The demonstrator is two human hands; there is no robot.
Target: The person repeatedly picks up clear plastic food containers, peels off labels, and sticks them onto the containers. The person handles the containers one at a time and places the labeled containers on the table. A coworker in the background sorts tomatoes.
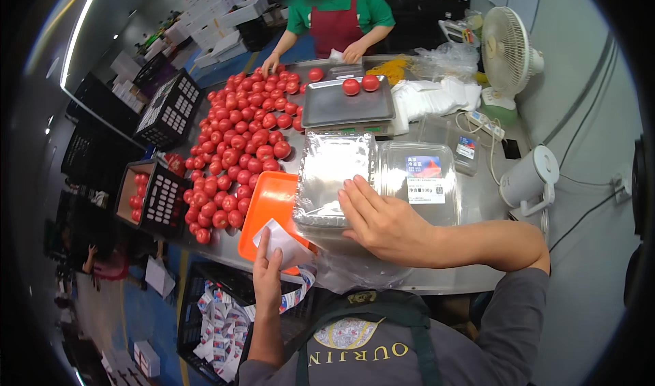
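Clear plastic box (333, 174) (rect., shiny) under flattened R grip (385, 226), L grip (267, 273) pinching paper (290, 249).

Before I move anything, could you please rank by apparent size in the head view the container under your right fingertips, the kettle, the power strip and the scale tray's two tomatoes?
1. Clear plastic container
2. White electric kettle
3. White power strip
4. Left tomato and right tomato, too alike to rank
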